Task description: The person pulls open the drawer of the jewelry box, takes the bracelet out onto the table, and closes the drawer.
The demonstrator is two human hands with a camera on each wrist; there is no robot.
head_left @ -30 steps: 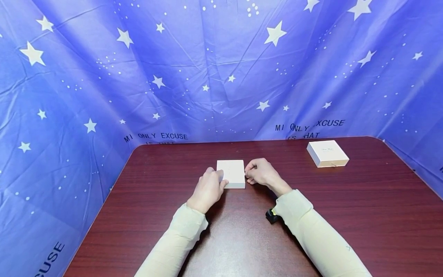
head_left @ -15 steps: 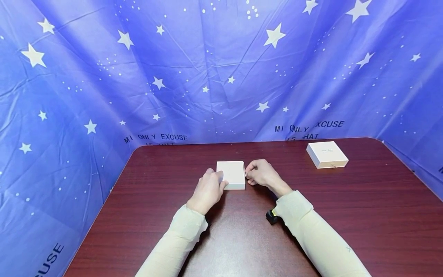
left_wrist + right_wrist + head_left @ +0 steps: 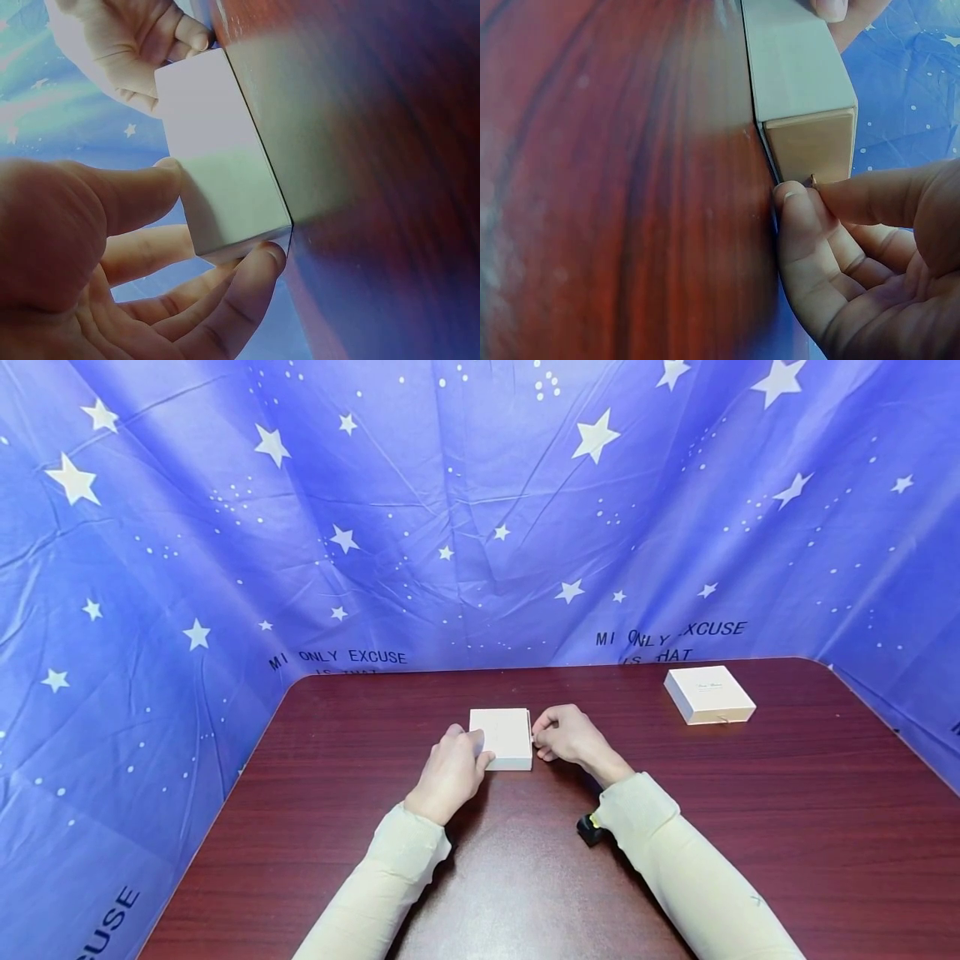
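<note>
A flat white drawer box (image 3: 504, 735) lies on the table in front of me. My left hand (image 3: 450, 768) grips its left end. In the left wrist view, the thumb (image 3: 142, 195) rests along one edge and a fingertip (image 3: 268, 259) presses the end. At the opposite end, my right hand (image 3: 568, 732) pinches a small pull tab (image 3: 814, 180) between thumb and index finger, as the right wrist view shows. The tab sits on the box's tan drawer front (image 3: 810, 142), whose edge stands slightly out from the white sleeve (image 3: 802, 67). The tab is mostly hidden by the fingertips.
Another white box (image 3: 710, 693) with small print on top and a tab at its front stands at the table's back right. The dark red wooden table (image 3: 337, 718) ends at a blue curtain (image 3: 450, 510) with white stars. A black device (image 3: 588, 829) hangs at the right wrist.
A thin edge of the drawer now shows at the box's right end, where earlier it looked flush. Both hands keep their hold and have barely moved.
</note>
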